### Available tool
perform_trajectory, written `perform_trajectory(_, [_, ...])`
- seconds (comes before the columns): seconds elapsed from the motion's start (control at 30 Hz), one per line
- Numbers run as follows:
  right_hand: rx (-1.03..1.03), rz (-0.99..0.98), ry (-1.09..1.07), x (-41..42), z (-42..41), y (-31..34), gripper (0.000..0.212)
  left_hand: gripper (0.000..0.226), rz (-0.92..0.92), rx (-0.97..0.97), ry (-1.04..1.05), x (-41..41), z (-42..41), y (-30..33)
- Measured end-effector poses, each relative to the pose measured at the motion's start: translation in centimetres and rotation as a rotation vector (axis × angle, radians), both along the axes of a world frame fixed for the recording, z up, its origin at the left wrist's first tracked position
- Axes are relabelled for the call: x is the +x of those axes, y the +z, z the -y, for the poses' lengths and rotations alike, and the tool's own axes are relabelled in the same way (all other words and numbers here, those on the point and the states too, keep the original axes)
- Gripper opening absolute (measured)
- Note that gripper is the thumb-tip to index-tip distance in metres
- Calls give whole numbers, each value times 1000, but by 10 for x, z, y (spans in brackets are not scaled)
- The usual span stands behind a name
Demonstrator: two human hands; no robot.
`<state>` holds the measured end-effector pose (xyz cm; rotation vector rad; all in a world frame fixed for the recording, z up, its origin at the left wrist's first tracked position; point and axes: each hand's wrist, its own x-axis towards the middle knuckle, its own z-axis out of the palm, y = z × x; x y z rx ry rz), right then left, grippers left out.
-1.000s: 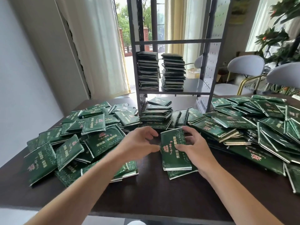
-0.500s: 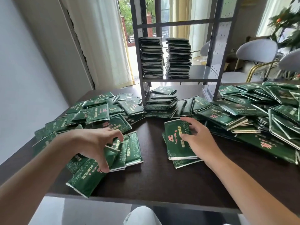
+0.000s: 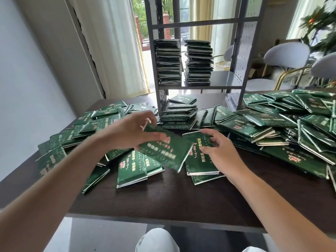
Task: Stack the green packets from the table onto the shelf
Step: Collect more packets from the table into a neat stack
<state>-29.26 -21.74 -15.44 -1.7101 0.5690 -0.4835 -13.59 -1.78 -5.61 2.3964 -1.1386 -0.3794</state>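
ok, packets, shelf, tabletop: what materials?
Green printed packet in the left hand: looks like glossy plastic or foil wrap, with sheen and white sealed edges. Grey perforated shelf unit: seemingly painted metal, matte. Dark brown table: wood-look grain, possibly laminate.

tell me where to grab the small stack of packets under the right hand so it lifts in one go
Probably by its two long edges, coming from above. The small stack lies flat on the table, with its near short end overhanging unevenly, so a grip spanning both long sides, thumb on the left edge and fingers on the right, would clamp all layers together. The right hand already rests there.
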Motion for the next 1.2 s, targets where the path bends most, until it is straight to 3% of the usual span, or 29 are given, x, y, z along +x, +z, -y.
perform_trajectory(0.1, [56,8,-11,-2,0,2,49,20,-330,-355,162,-2,19,-10])
perform_trajectory(0.17, [157,39,-40,-2,-1,4,45,24,-498,-467,311,-10,29,-20])
perform_trajectory(0.23, [200,49,-89,1,2,2,38,24,-581,-421,393,-21,34,-34])
perform_trajectory(0.33, [316,102,-107,2,2,3,27,16,-658,-274,325,-40,38,-53])
perform_trajectory(0.53, [366,127,-64,-4,2,6,59,17,-522,-143,208,-60,46,-62])
perform_trajectory(0.6, [379,153,-67,-7,1,8,67,25,-485,-167,217,-62,50,-63])
perform_trajectory(0.7, [390,236,-77,-7,-1,9,74,54,-484,-244,162,-65,53,-66])
perform_trajectory(0.77, [375,322,-80,-6,-2,11,75,55,-538,-326,82,-67,57,-71])
perform_trajectory(0.93, [164,490,-85,-11,-5,16,75,39,-487,-621,48,-65,61,-74])
perform_trajectory(1.03, [170,570,9,-13,-7,15,84,38,-257,-679,33,-65,60,-74])
perform_trajectory(1.1, [56,525,53,-12,-9,10,92,48,-170,-677,9,-68,59,-78])
perform_trajectory(1.2, [-151,372,69,-11,-17,7,98,61,-206,-656,0,-75,59,-88])
